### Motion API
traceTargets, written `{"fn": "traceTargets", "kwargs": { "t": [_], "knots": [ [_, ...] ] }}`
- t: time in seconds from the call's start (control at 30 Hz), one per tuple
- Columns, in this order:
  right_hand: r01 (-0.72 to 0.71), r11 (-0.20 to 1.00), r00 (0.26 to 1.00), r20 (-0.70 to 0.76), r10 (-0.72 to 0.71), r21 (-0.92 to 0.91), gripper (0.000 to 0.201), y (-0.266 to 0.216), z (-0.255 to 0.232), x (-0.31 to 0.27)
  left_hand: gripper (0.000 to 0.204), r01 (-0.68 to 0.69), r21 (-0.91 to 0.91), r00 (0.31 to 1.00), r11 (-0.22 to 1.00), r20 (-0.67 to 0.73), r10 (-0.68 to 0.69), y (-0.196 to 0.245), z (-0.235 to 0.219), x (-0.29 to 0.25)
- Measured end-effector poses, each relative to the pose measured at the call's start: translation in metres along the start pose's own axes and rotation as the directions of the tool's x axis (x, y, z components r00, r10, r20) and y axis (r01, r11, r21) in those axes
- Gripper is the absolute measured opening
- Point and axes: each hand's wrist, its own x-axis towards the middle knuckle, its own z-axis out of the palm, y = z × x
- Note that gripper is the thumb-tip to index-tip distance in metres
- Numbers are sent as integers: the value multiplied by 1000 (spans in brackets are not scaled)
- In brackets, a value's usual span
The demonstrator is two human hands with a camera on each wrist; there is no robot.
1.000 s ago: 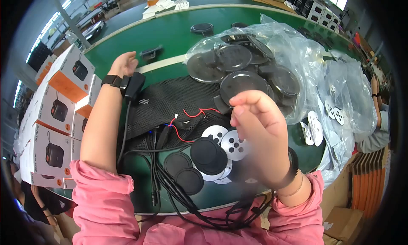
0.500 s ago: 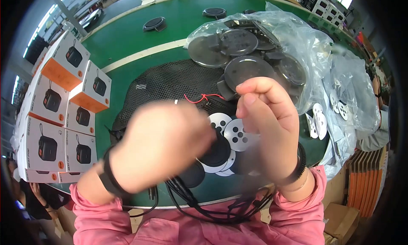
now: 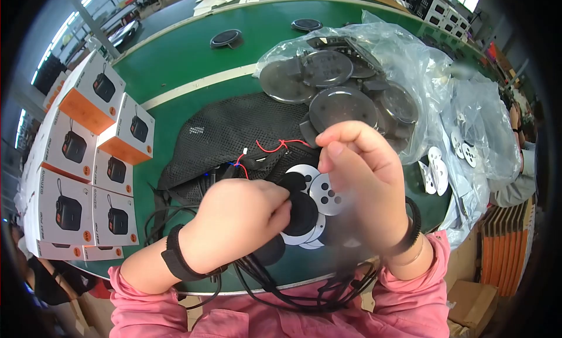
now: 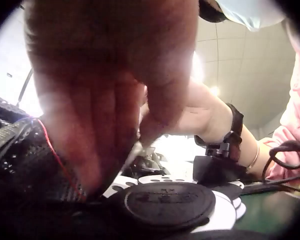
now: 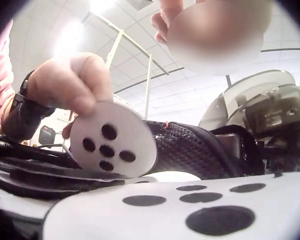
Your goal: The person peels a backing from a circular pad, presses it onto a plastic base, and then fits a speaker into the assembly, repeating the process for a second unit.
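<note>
The left hand (image 3: 243,212) bends over the stack of discs. In the right wrist view its thumb and fingers pinch the edge of a white disc with holes (image 5: 109,150), which stands tilted up. A black round disc (image 4: 170,202) lies beside the left hand (image 4: 110,90), over white discs. Above the pile, the right hand (image 3: 369,185) is raised with curled fingers, thumb near the index finger. A pale, blurred round shape (image 5: 215,37) covers part of this hand in the right wrist view; whether it is held cannot be told.
A black mesh bag (image 3: 228,124) with red wires lies behind the hands. Smoky clear round covers (image 3: 342,109) rest on plastic wrap (image 3: 424,80) behind the right hand. White and orange boxes (image 3: 61,209) are stacked left. Black cables (image 3: 263,279) run along the front edge.
The left hand has come from the far left back to the discs and now pinches a white one. The right hand has stayed nearly in place. A black round part now rests farther back.
</note>
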Motion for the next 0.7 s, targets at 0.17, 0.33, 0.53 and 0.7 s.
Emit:
{"fn": "traceTargets", "kwargs": {
  "t": [0.17,0.33,0.53,0.7],
  "knots": [
    [338,841,941,139,-308,-422,11,7,-2,3,16,-28,-302,880,953,-460,-120,4,-14,3],
    [350,803,937,187,-295,-482,15,-1,2,1,29,-146,-137,864,980,-501,59,6,-10,4],
    [345,756,937,157,-312,-555,12,2,1,3,37,-162,49,848,986,-503,164,3,3,7],
    [300,760,952,124,-281,-576,11,3,2,2,38,-120,152,859,981,-479,179,4,7,5]
  ]
}}
